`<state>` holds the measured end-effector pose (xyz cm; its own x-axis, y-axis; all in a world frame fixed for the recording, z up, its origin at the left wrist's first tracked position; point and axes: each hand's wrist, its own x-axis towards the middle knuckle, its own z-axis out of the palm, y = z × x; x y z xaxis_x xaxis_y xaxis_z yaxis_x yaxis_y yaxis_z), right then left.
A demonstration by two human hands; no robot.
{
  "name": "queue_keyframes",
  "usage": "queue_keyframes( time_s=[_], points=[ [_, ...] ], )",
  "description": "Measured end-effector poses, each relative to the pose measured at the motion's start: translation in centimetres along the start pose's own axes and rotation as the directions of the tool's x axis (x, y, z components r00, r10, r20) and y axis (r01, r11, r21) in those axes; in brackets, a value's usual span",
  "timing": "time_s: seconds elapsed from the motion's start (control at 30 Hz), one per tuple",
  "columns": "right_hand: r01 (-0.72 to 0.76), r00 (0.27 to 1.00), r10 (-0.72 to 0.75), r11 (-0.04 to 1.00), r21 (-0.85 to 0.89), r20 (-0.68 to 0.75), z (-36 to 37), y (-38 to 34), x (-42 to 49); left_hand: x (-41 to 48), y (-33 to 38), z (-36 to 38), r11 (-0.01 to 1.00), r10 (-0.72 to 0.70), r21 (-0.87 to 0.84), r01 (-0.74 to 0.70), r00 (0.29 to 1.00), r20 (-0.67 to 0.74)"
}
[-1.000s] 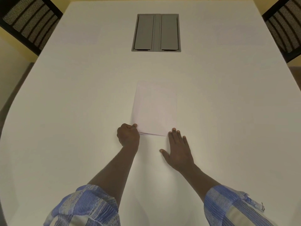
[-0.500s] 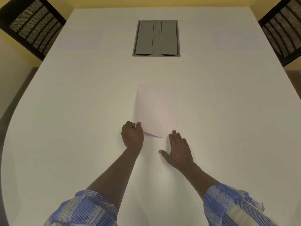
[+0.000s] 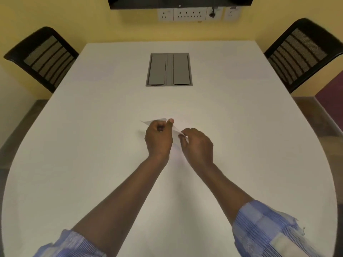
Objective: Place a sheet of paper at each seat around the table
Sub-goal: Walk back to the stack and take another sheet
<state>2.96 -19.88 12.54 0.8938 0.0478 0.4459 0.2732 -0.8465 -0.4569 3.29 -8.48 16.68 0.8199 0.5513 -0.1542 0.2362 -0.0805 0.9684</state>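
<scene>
The table (image 3: 92, 164) is plain white, and the sheet of paper (image 3: 157, 121) is white too, a little greyer in its shade. The hatch (image 3: 169, 69) set in the table is grey. The left chair (image 3: 44, 56) and the right chair (image 3: 300, 52) have black frames and beige mesh backs with black stripes. The wall (image 3: 92, 21) is yellow. The sleeves (image 3: 269, 229) show blue and white checks with thin stripes.

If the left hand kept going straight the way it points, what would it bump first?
The left hand, pinching the sheet of paper, points up the table. Bare tabletop lies ahead, then probably the grey cable hatch; height is hard to judge.
</scene>
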Motion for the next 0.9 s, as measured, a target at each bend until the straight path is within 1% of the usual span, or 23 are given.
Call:
queue_keyframes(
  time_s=[0.03, 0.07, 0.1, 0.13, 0.17, 0.2, 0.23, 0.27, 0.3, 0.37, 0.4, 0.43, 0.53, 0.6, 0.67, 0.73, 0.77, 0.8, 0.83, 0.9],
  points=[
    [0.021, 1.000, -0.022, 1.000, -0.014, -0.019, -1.5, 0.0, 0.6, -0.4, 1.4, -0.3, 0.999, 0.052, 0.005, -0.052, 0.999, 0.002],
    [0.054, 0.998, -0.055, 0.998, -0.037, -0.034, -3.1, 0.1, 1.2, -0.9, 2.7, -0.8, 0.988, 0.150, 0.045, -0.151, 0.988, 0.023],
    [0.091, 0.995, -0.094, 0.994, -0.062, -0.043, -4.8, 0.2, 1.6, -1.3, 3.9, -1.3, 0.953, 0.278, 0.099, -0.286, 0.957, 0.082],
    [0.129, 0.990, -0.132, 0.989, -0.080, -0.046, -6.7, 0.4, 1.9, -1.7, 5.1, -1.9, 0.890, 0.403, 0.150, -0.430, 0.897, 0.183],
    [0.163, 0.985, -0.167, 0.983, -0.081, -0.046, -8.6, 0.6, 2.1, -1.9, 6.1, -2.4, 0.810, 0.487, 0.185, -0.557, 0.814, 0.318],
    [0.186, 0.981, -0.188, 0.980, -0.064, -0.038, -10.5, 1.0, 2.2, -2.0, 7.2, -2.8, 0.733, 0.507, 0.209, -0.647, 0.725, 0.465],
    [0.192, 0.981, -0.193, 0.981, -0.032, -0.019, -12.6, 1.3, 2.3, -2.0, 8.3, -3.1, 0.675, 0.469, 0.234, -0.700, 0.651, 0.596],
    [0.190, 0.982, -0.190, 0.982, 0.012, 0.007, -14.6, 1.7, 2.2, -1.9, 9.3, -3.3, 0.627, 0.402, 0.263, -0.733, 0.594, 0.697],
    [0.185, 0.982, -0.187, 0.981, 0.058, 0.028, -16.7, 2.2, 2.2, -1.7, 10.1, -3.3, 0.576, 0.334, 0.297, -0.761, 0.551, 0.764],
    [0.132, 0.989, -0.140, 0.980, 0.151, 0.049, -20.9, 3.5, 1.9, -1.2, 11.4, -3.2, 0.489, 0.239, 0.347, -0.800, 0.506, 0.829],
    [0.069, 0.995, -0.082, 0.976, 0.209, 0.058, -22.9, 4.3, 1.6, -1.0, 11.8, -3.1, 0.489, 0.218, 0.351, -0.799, 0.502, 0.837],
    [-0.002, 0.998, -0.016, 0.962, 0.275, 0.062, -24.7, 5.1, 1.3, -0.9, 12.0, -3.1, 0.523, 0.207, 0.338, -0.782, 0.502, 0.840],
    [-0.165, 0.986, 0.154, 0.868, 0.467, 0.063, -29.4, 7.7, -0.3, -0.9, 12.5, -2.3, 0.715, 0.201, 0.188, -0.673, 0.456, 0.867],
    [-0.273, 0.956, 0.279, 0.746, 0.608, 0.087, -31.3, 9.2, -1.6, -1.1, 12.4, -1.6, 0.805, 0.244, 0.080, -0.589, 0.450, 0.859],
    [-0.352, 0.910, 0.404, 0.631, 0.691, 0.095, -32.4, 11.2, -3.3, -1.8, 11.7, 0.0, 0.886, 0.279, -0.041, -0.462, 0.460, 0.843],
    [-0.417, 0.847, 0.521, 0.529, 0.739, 0.104, -32.5, 13.4, -5.2, -3.2, 10.2, 2.4, 0.956, 0.268, -0.164, -0.245, 0.491, 0.829],
    [-0.452, 0.805, 0.581, 0.470, 0.758, 0.120, -32.3, 14.5, -6.2, -4.2, 9.2, 3.8, 0.973, 0.232, -0.198, -0.122, 0.520, 0.822],
    [-0.486, 0.760, 0.635, 0.412, 0.771, 0.140, -32.0, 15.6, -7.3, -5.2, 8.0, 5.1, 0.980, 0.178, -0.197, -0.025, 0.540, 0.823],
    [-0.520, 0.711, 0.686, 0.364, 0.772, 0.156, -31.5, 16.6, -8.4, -6.2, 6.7, 6.4, 0.986, 0.114, -0.163, 0.044, 0.543, 0.832],
    [-0.600, 0.608, 0.776, 0.314, 0.736, 0.165, -30.2, 18.6, -10.6, -8.2, 4.2, 8.6, 0.995, -0.009, -0.042, 0.091, 0.497, 0.868]
  ],
)
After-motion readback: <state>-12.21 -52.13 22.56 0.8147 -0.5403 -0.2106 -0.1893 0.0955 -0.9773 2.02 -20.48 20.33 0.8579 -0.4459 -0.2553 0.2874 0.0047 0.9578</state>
